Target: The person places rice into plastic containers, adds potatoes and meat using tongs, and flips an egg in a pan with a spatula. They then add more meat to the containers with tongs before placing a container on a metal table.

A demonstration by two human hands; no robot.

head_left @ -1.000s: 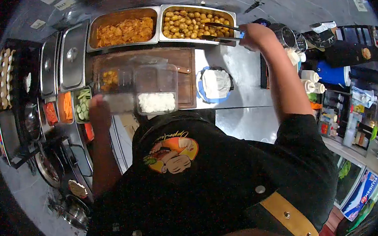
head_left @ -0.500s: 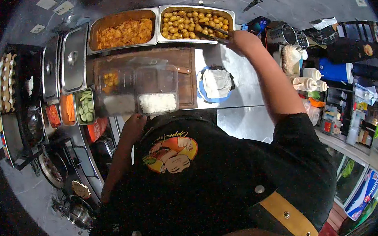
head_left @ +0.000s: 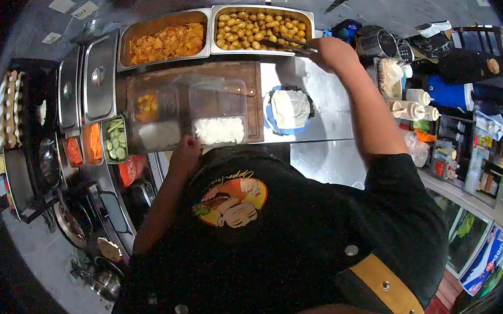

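Observation:
In my right hand (head_left: 336,54) is a pair of dark tongs (head_left: 290,42), its tips among the small round potato-like balls (head_left: 253,30) in a steel pan. My left hand (head_left: 186,153) is closed at the near left corner of a clear plastic food container (head_left: 219,100) holding white rice (head_left: 220,131); the fingertips are small and dim. Left of it stands a second clear container (head_left: 156,114) with rice and a few yellow-brown pieces (head_left: 147,106). Both containers rest on a brown wooden board (head_left: 251,74).
A steel pan (head_left: 167,60) of orange-brown food adjoins the potato pan. Lidded pans (head_left: 100,77) and small trays of cucumber slices (head_left: 116,145), orange strips (head_left: 92,143) and red pieces (head_left: 74,152) stand left. A white-and-blue cloth bundle (head_left: 288,110) lies right of the board; squeeze bottles (head_left: 407,109) stand farther right.
The right-hand container has slid a little to the right, away from the other one, and my left hand has come up between them. The tongs have shifted slightly right within the pan.

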